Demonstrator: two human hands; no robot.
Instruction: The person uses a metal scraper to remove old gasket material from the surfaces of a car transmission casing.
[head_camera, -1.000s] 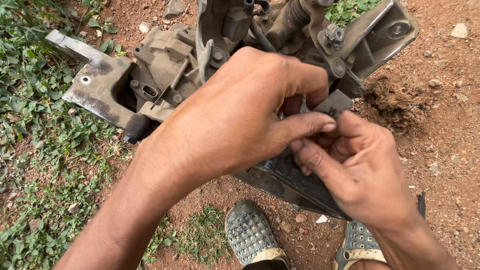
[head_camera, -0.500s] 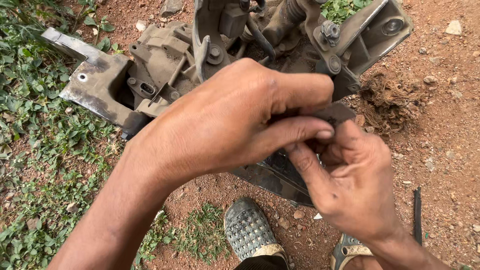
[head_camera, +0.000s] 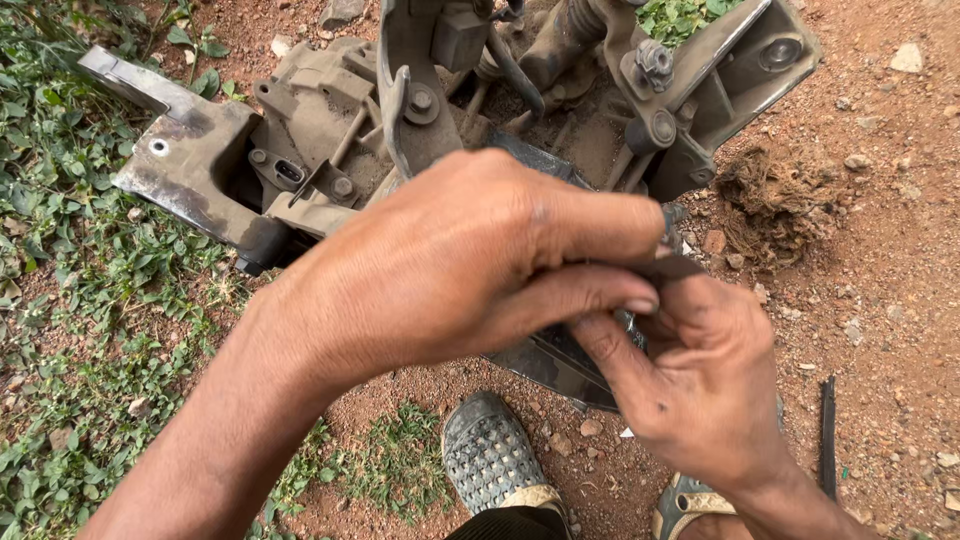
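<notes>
A small dark flat metal piece (head_camera: 668, 268) sits pinched between both hands, over the grimy grey metal pedal assembly (head_camera: 420, 120) lying on red dirt. The left hand (head_camera: 470, 260) has its fingers (head_camera: 590, 215) closed together on the piece from above; the right hand (head_camera: 700, 380) has its fingers (head_camera: 610, 350) clamped on it from below. A grey perforated sandal (head_camera: 490, 455) shows below the fingers, a thin black rod (head_camera: 828, 435) to their right
</notes>
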